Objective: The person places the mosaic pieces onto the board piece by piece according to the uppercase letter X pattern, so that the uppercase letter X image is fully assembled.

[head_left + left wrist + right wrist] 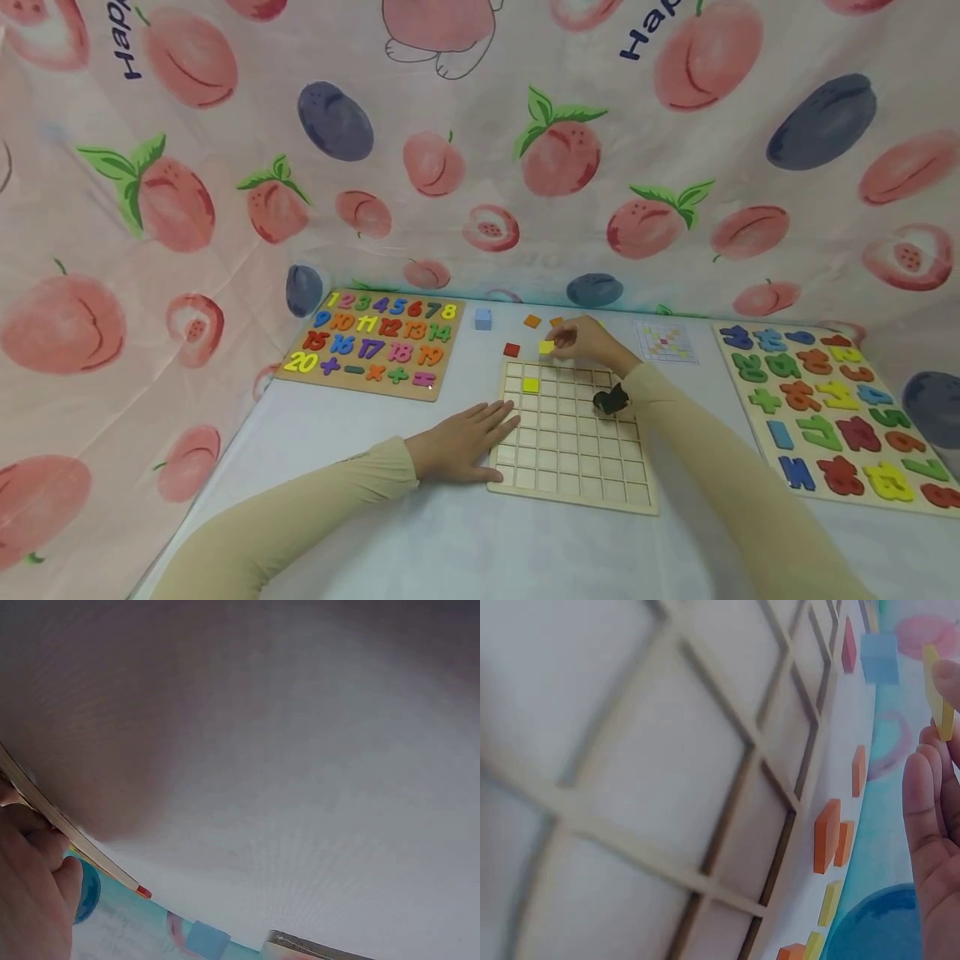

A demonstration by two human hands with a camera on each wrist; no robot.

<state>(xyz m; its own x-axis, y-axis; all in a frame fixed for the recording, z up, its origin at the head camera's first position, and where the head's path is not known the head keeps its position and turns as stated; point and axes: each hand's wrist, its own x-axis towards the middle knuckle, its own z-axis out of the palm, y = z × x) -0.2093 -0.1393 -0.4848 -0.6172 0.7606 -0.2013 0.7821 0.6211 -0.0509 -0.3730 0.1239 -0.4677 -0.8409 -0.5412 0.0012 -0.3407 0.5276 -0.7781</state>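
Observation:
A wooden grid board lies on the white table, with one yellow square tile in a cell near its far left corner. My left hand rests flat at the board's left edge, fingers spread over the rim. Just beyond the far edge, my right hand pinches another yellow square tile between thumb and fingers, above the table. A red tile lies left of that hand. Orange tiles and more yellow tiles lie past the board, partly hidden by the right hand in the head view.
A number puzzle board lies at the back left, another number board at the right. Near the back edge stands a light blue cube. A printed pattern sheet lies at the back right. Fruit-printed cloth hangs behind the table.

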